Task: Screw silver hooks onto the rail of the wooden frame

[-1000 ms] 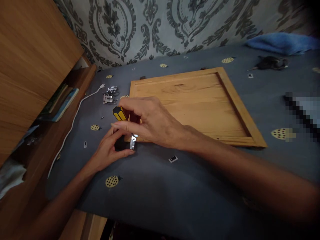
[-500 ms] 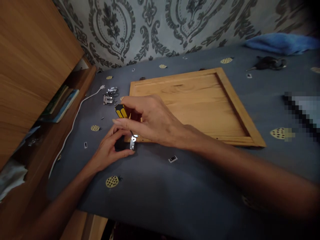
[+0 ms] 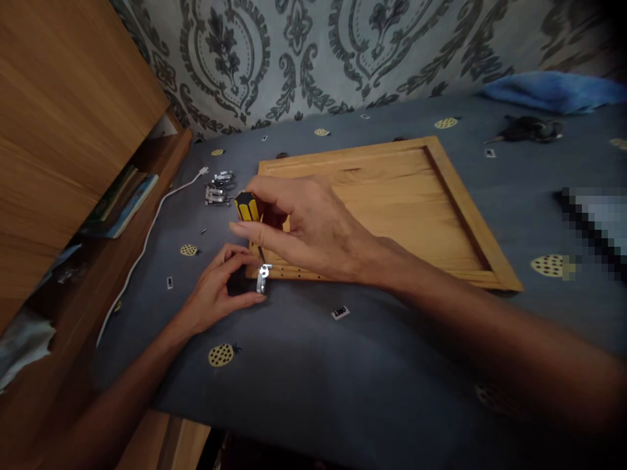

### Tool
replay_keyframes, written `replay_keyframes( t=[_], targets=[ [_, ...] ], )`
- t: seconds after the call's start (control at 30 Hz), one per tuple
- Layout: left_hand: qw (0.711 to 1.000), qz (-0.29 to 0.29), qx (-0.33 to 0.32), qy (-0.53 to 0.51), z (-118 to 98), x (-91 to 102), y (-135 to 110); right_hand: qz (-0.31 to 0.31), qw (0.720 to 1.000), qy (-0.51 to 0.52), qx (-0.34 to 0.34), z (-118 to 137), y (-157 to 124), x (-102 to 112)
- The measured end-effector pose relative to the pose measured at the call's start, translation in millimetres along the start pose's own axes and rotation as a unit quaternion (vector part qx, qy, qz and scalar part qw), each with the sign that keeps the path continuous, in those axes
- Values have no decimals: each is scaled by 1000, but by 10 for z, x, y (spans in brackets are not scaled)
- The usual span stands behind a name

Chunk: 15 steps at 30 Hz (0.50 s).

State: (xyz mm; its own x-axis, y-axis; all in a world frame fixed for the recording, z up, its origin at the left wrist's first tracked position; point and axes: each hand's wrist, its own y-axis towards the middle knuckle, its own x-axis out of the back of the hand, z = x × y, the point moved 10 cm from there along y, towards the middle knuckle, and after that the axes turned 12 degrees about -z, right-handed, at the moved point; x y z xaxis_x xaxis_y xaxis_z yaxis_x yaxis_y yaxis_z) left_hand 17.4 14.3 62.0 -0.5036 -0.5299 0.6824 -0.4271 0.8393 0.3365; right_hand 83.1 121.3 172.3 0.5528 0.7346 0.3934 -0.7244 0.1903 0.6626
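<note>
My right hand (image 3: 313, 228) grips a screwdriver (image 3: 247, 207) by its yellow and black handle. The thin shaft points down at a shiny metal hinge (image 3: 262, 281) on the near left corner of a wooden panel (image 3: 392, 215) with a raised frame. Closed around the hinge from the left, my left hand (image 3: 218, 290) steadies it between thumb and fingers. Small dark holes run along the panel's near edge. Where exactly the tip meets the hinge is too small to tell.
Several more metal hinges (image 3: 219, 188) lie at the back left, with a small screw (image 3: 204, 231) nearby. A white cable (image 3: 157, 222) runs along the left side by a shelf of books (image 3: 122, 202). A blue cloth (image 3: 553, 91) and a dark tool (image 3: 529, 128) lie back right.
My right hand and the screwdriver have shifted slightly right and up, the handle now more upright and the shaft more visible. My left hand stays at the hinge. The whole view has shifted a little.
</note>
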Motion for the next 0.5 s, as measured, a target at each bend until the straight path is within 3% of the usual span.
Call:
replay_keyframes(
  t=[0.5],
  targets=[
    [1000,-10,-14,-1,-14,15,-8,16,1000,18,10,-26,-33,-98]
  ],
)
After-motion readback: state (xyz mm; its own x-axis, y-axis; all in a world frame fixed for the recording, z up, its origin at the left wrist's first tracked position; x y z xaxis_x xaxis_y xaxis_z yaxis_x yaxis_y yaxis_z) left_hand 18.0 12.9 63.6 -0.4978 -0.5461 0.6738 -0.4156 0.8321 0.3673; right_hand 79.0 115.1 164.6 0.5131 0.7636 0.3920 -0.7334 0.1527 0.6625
